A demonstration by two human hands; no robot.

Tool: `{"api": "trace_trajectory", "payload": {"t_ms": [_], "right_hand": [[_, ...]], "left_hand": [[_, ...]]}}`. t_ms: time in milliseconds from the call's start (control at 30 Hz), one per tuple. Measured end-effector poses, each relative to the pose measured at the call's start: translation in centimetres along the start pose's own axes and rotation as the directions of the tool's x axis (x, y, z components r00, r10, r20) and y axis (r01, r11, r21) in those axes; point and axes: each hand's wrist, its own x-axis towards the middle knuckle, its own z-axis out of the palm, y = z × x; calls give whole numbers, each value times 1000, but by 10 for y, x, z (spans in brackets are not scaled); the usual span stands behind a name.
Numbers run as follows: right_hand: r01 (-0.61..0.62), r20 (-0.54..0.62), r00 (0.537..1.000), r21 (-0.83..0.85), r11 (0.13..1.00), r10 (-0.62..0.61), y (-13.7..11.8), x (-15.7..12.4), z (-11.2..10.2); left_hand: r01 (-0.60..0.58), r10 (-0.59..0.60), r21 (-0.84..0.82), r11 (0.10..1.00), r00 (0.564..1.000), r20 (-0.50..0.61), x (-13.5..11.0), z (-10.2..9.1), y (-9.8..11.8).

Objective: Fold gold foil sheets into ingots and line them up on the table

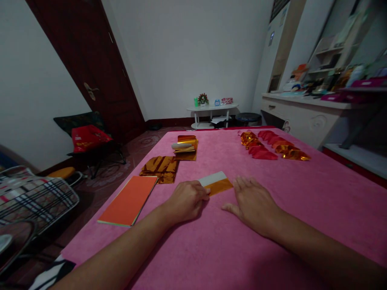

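Note:
A sheet of foil paper (220, 187), gold on one part and whitish on the other, lies folded on the pink cloth in front of me. My left hand (188, 200) is closed at the paper's left end, its fingers curled and pressing on it. At the right end my right hand (253, 204) lies flat with its fingertips touching the edge and the thumb spread away. Beyond my left hand are a creased stack of gold foil sheets (163, 169) and a partly rolled gold foil pile (188, 155).
An orange paper stack (130, 200) lies at the left table edge. Several crumpled red and gold foil pieces (262, 153) sit in rows at the far right. Past the pink-covered table (193, 253) stand a small white table (213, 108), a folding chair with a red bag (90, 138) and a cabinet (305, 117).

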Motion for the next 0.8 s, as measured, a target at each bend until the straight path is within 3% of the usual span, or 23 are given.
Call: {"api": "trace_trajectory", "payload": {"t_ms": [133,233,333,433,567,800], "right_hand": [[-62,-174,983,-48,997,52,-3,4,-4],[112,-269,959,71,991,-89,-16,0,-2],[278,-171,955,234,932,-242,-25,-5,4],[257,-90,967,336,906,-240,-23,-7,9],[249,-98,969,379,891,-229,-16,-10,11],[261,-97,965,416,871,-243,-15,-12,7]], "left_hand": [[-4,4,-8,1000,1000,-16,0,4,1],[10,-10,-18,1000,999,-38,0,7,4],[0,-2,-33,999,998,-60,0,8,6],[-32,25,-66,997,994,-105,2,9,2],[-90,68,-121,989,982,-176,7,11,-7],[-47,29,-229,972,996,-78,10,14,-25]]}}
